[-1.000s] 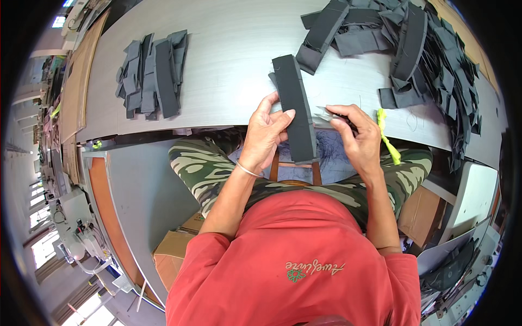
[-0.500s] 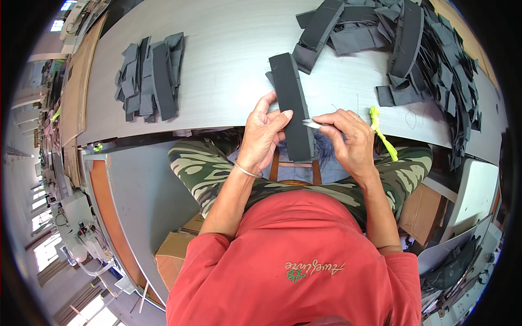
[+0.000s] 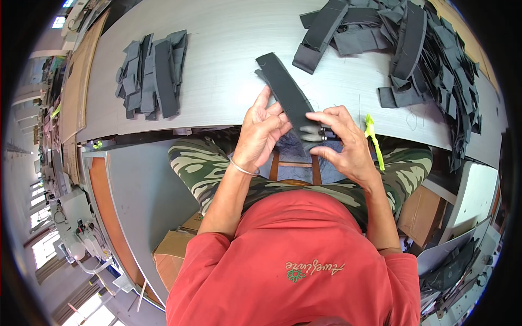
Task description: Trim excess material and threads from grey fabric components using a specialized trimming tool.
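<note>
Pale table point(image 3: 223, 60); dark strip point(image 3: 290, 93) slants, far end leftward; left hand point(image 3: 259, 130) half open against it, right hand point(image 3: 350, 144) loosely around snips point(image 3: 327, 135).

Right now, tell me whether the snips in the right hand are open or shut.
Open, though blurred: the snips show two pale blades with a gap between them, at the right hand.
</note>
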Demonstrator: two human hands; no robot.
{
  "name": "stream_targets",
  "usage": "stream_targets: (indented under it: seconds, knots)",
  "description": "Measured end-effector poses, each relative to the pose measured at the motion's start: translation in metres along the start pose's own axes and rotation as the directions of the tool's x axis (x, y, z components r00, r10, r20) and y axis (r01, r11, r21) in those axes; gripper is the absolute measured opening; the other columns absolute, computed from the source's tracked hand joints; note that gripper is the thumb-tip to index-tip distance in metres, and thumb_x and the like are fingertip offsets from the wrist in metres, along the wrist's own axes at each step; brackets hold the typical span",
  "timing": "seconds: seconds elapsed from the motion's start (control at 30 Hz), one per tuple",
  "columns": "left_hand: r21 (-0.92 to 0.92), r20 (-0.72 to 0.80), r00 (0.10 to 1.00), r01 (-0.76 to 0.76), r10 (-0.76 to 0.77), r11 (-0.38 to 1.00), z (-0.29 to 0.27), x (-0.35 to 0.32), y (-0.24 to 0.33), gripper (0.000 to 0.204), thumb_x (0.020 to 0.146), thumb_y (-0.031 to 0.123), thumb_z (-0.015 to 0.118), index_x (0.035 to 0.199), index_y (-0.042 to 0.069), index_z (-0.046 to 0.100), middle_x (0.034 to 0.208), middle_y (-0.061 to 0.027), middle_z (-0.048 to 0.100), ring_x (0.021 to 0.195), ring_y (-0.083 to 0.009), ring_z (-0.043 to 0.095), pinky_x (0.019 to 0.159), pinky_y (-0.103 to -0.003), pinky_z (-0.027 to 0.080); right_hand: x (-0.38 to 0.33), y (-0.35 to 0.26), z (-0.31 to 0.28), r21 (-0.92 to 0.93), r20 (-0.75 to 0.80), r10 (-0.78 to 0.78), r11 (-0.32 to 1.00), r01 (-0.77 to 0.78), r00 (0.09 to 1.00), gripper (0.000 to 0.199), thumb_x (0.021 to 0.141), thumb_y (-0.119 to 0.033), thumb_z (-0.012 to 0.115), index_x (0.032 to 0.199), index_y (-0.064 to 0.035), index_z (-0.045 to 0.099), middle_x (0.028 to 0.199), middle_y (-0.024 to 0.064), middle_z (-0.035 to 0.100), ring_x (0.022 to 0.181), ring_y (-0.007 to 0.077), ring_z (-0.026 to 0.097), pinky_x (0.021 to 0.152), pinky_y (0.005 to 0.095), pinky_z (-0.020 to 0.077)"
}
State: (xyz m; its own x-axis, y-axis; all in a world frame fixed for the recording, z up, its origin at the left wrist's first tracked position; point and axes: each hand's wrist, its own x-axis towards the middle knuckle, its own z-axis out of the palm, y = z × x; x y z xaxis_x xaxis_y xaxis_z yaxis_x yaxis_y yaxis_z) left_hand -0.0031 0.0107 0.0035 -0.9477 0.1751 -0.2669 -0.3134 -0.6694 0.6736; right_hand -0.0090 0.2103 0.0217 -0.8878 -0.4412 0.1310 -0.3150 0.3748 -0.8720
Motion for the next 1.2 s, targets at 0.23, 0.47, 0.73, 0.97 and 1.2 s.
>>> stream_targets:
  seconds: [0.23,0.47,0.73,0.97,1.2]
  knots:
    - [0.116,0.066,0.998,0.002,-0.009,0.993,-0.005,-0.001,-0.001,0.099,0.078,-0.016,0.050,0.149,0.009,-0.015,0.135,-0.0200,0.043,0.105,-0.0215,0.057,0.084,-0.029,0.048,0.000,0.014,0.004,0.084,0.008,-0.001,0.996,0.000,1.000,0.052,0.065,0.009,0.066,0.113,-0.0143,0.068,0.095,0.0058,0.057,0.084,0.0183,0.059,0.070,0.0277,0.0462]
    - [0.107,0.062,0.998,-0.030,0.024,0.994,-0.004,-0.002,-0.007,0.101,0.080,-0.013,0.054,0.149,0.009,-0.016,0.137,-0.0201,0.040,0.106,-0.0203,0.056,0.086,-0.028,0.048,0.003,0.014,0.002,0.189,0.031,0.011,0.982,-0.016,0.999,0.047,0.068,0.003,0.071,0.113,-0.0106,0.067,0.092,0.0043,0.058,0.078,0.0179,0.057,0.070,0.0276,0.0458]
    - [0.176,-0.003,1.000,-0.030,0.031,0.984,0.000,-0.002,-0.006,0.103,0.081,-0.011,0.059,0.148,0.009,-0.018,0.138,-0.0220,0.039,0.105,-0.0186,0.056,0.087,-0.028,0.048,0.004,0.005,-0.008,0.028,-0.089,-0.012,0.999,0.015,0.996,0.028,0.076,-0.011,0.071,0.103,-0.0080,0.070,0.079,0.0077,0.064,0.071,0.0208,0.058,0.067,0.0302,0.0460]
    - [0.194,0.005,0.999,-0.039,0.038,0.980,0.001,-0.001,-0.007,0.103,0.081,-0.012,0.058,0.148,0.009,-0.017,0.138,-0.0219,0.039,0.105,-0.0191,0.056,0.087,-0.028,0.048,0.004,0.008,-0.005,-0.084,-0.045,-0.081,0.993,0.077,0.996,0.024,0.075,-0.011,0.071,0.100,-0.0094,0.071,0.080,0.0058,0.066,0.069,0.0217,0.057,0.065,0.0312,0.0450]
    - [0.193,-0.003,0.998,-0.058,0.059,0.980,0.004,-0.001,-0.007,0.103,0.082,-0.009,0.061,0.148,0.009,-0.016,0.137,-0.0213,0.040,0.107,-0.0204,0.056,0.088,-0.029,0.048,0.008,0.000,0.000,0.040,-0.127,0.024,0.999,-0.019,0.992,0.032,0.072,-0.008,0.073,0.104,-0.0111,0.070,0.092,0.0053,0.064,0.083,0.0211,0.061,0.072,0.0315,0.0480]
